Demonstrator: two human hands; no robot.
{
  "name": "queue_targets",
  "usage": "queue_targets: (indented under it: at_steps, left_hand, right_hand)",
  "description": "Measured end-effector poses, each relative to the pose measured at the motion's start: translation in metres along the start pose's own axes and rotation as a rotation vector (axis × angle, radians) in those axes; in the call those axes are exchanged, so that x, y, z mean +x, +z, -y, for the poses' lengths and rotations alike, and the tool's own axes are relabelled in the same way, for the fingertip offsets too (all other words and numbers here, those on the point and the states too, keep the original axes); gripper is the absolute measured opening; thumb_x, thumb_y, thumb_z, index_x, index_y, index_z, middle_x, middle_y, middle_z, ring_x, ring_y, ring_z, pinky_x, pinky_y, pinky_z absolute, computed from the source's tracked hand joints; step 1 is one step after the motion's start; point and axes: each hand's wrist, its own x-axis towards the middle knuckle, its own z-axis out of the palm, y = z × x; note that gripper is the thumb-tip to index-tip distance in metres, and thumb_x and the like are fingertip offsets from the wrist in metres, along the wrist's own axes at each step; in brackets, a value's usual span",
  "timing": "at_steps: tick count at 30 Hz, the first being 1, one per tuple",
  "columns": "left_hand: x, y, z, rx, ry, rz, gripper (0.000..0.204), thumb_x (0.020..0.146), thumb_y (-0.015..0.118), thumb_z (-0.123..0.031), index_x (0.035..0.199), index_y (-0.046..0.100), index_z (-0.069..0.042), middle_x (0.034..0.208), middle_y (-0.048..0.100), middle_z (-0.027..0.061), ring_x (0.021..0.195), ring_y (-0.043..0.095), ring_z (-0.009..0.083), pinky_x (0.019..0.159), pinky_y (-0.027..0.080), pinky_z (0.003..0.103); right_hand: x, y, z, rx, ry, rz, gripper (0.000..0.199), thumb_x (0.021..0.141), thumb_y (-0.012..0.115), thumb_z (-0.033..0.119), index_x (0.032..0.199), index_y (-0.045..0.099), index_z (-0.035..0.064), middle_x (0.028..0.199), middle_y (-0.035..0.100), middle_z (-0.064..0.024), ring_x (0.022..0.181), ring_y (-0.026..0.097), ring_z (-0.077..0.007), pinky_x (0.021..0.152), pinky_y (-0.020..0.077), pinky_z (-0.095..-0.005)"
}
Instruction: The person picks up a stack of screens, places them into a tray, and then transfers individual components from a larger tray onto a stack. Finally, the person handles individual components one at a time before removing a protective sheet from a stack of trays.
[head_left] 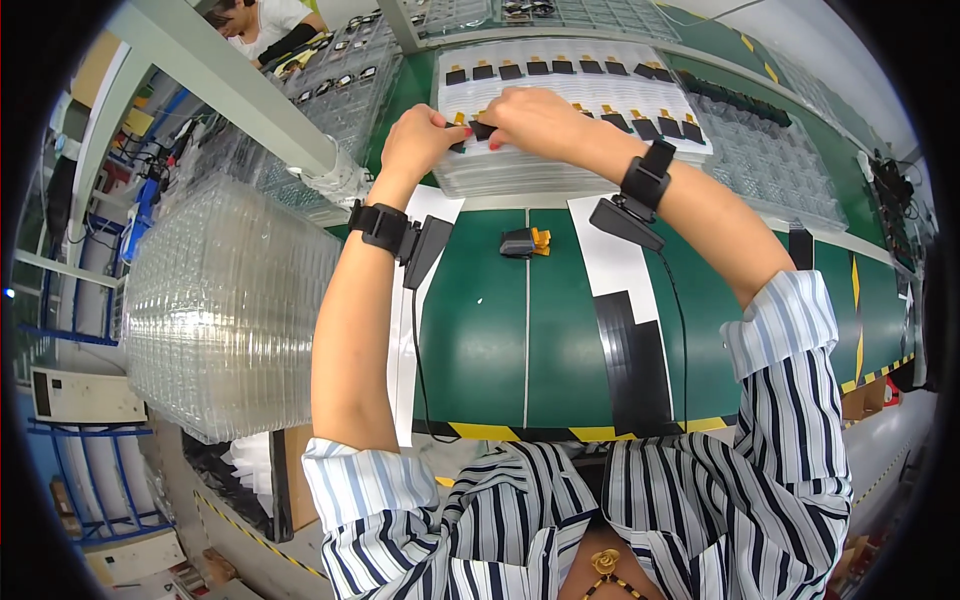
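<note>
Both my hands reach to the front left corner of a stack of white trays [500,178]. The top tray carries two rows of small black screen modules with gold flex tails. My left hand [418,143] is closed in a pinch at the leftmost module [457,146] of the near row. Beside it, my right hand [532,122] pinches another black screen module [483,131]; its fingers partly cover that piece. On the green bench in front of me lies a small pile of black modules with gold tails [522,242].
A tall stack of clear plastic trays [225,310] stands at the left, beside a grey post [240,90]. More clear trays [770,150] lie to the right. Black strips [635,360] and white sheets [608,250] lie on the bench. A person [270,30] works at the far left.
</note>
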Motion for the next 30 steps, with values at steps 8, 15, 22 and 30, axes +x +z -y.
queue_targets:
  at_steps: [8,15,22,30]
  left_hand:
    - [-0.021,-0.019,-0.009,-1.221,-0.351,0.154,0.017,0.084,0.051,-0.014,0.091,0.049,0.001,0.083,0.060,0.0152,0.070,0.060,0.0198,0.057,0.050,0.026]
    - [-0.034,0.016,-0.016,-1.799,-0.440,0.387,0.017,0.088,0.041,-0.006,0.100,0.042,0.006,0.090,0.054,0.0212,0.074,0.057,0.0240,0.064,0.053,0.031]
    - [-0.038,0.035,-0.041,-1.980,-0.615,0.402,0.019,0.089,0.042,-0.006,0.102,0.041,0.006,0.096,0.049,0.0228,0.081,0.051,0.0264,0.071,0.051,0.034]
    - [-0.047,0.036,-0.057,-1.970,-0.550,0.480,0.019,0.089,0.040,-0.006,0.104,0.040,0.006,0.100,0.046,0.0244,0.082,0.050,0.0273,0.073,0.050,0.037]
  right_hand:
    - [-0.008,-0.017,-0.018,-0.061,0.009,0.074,0.016,0.077,0.058,0.017,0.082,0.061,0.0019,0.075,0.059,-0.0118,0.076,0.057,-0.0282,0.066,0.0467,-0.0378]
    - [-0.041,-0.035,-0.033,-0.073,-0.043,0.248,0.019,0.077,0.059,0.018,0.083,0.059,0.0006,0.073,0.057,-0.0097,0.075,0.057,-0.0284,0.064,0.0466,-0.0372]
    - [-0.042,-0.056,-0.038,-0.174,-0.064,0.197,0.020,0.075,0.061,0.017,0.086,0.059,0.0006,0.078,0.057,-0.0105,0.075,0.057,-0.0273,0.064,0.0466,-0.0365]
    - [-0.073,-0.054,-0.051,-0.119,-0.144,0.211,0.020,0.076,0.059,0.016,0.089,0.059,0.0013,0.078,0.059,-0.0107,0.072,0.057,-0.0264,0.062,0.0473,-0.0342]
